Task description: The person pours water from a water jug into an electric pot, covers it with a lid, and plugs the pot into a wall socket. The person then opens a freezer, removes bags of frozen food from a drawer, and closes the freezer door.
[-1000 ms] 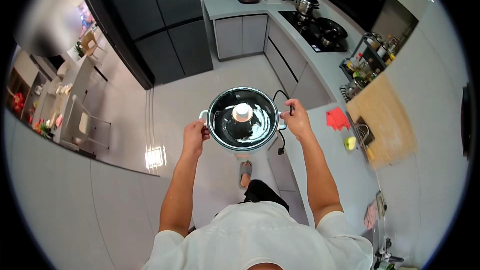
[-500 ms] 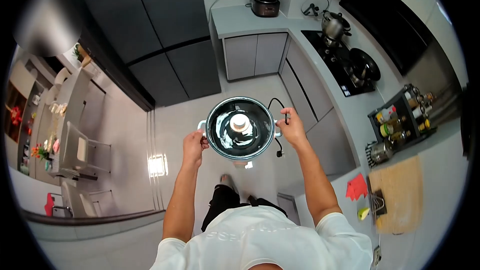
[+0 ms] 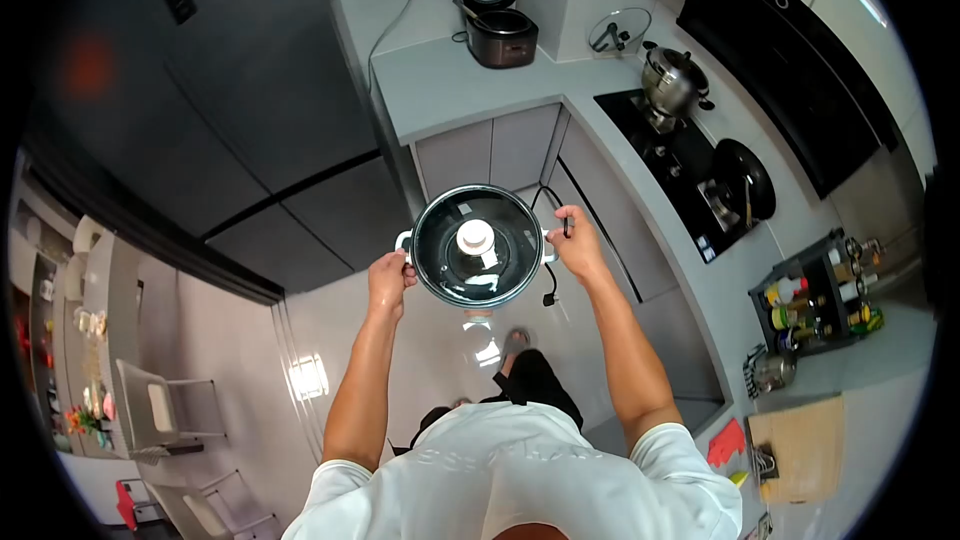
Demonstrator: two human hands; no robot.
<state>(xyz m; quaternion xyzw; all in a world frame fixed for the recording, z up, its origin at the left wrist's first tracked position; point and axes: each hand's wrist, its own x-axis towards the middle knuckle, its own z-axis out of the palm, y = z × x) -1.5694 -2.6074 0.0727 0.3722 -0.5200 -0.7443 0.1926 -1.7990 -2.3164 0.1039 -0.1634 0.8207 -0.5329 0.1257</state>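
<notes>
Held level in front of my body is a pot with a glass lid (image 3: 452,265), a pale round knob (image 3: 475,237) at the lid's centre and a light handle on either side. My left hand (image 3: 388,282) is closed on the left handle. On the opposite side, my right hand (image 3: 578,242) grips the right handle, and a black power cord (image 3: 552,280) is caught in its fingers, with a loop above and the plug end dangling below. What is inside the pot is hard to make out through the reflections on the glass.
Ahead, a counter (image 3: 430,90) bears a rice cooker (image 3: 500,35) with its lid up. Along the right stand a steel pot (image 3: 672,85) and a wok (image 3: 742,180) on the stove, then a bottle rack (image 3: 810,295) and a cutting board (image 3: 815,450). A dark fridge (image 3: 220,110) rises left.
I have stepped forward, so the counter and rice cooker look nearer and the fridge sits further left. The pot stays in both hands, and one foot has swung forward.
</notes>
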